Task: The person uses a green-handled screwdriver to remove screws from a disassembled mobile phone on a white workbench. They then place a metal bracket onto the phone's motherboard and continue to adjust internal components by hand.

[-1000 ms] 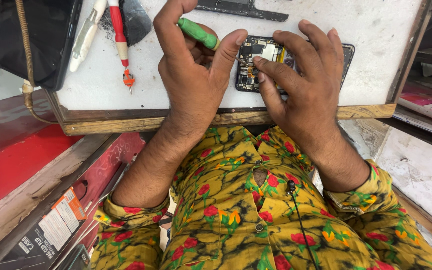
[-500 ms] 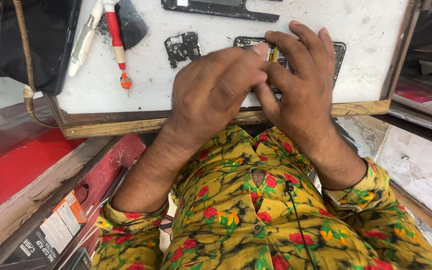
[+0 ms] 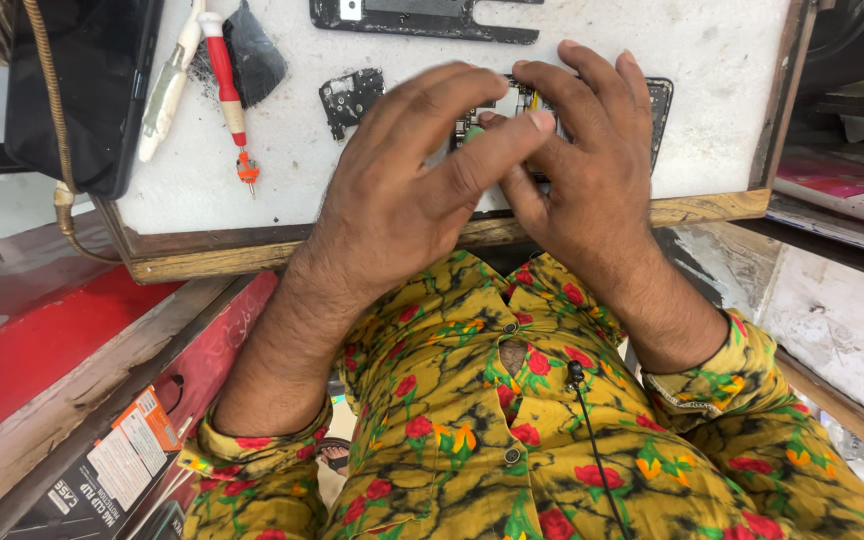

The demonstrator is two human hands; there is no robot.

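Both my hands sit over the opened phone (image 3: 658,100), which lies on the white work board (image 3: 712,60) near its front wooden edge, toward the right side. My right hand (image 3: 592,170) lies flat across the phone with the fingers spread, pressing down on it, so only the phone's dark right edge and a strip of its insides between my hands show. My left hand (image 3: 412,190) comes in just left of the phone, fingers curled together and the thumb stretched toward it; a small green tool (image 3: 472,132) peeks out between thumb and fingers, pinched there, though how much of it I hold is hidden. Left of the phone, clear of my knuckles, lies a small dark circuit part (image 3: 350,98). Beyond the phone, at the board's far edge, lies a long dark frame piece (image 3: 422,18). Further left of the phone rest a red-handled screwdriver (image 3: 226,80), a white-handled tool (image 3: 167,85) beside it, and a dark brush head (image 3: 252,55). A black tablet-like slab (image 3: 87,80) stands at the board's left edge.
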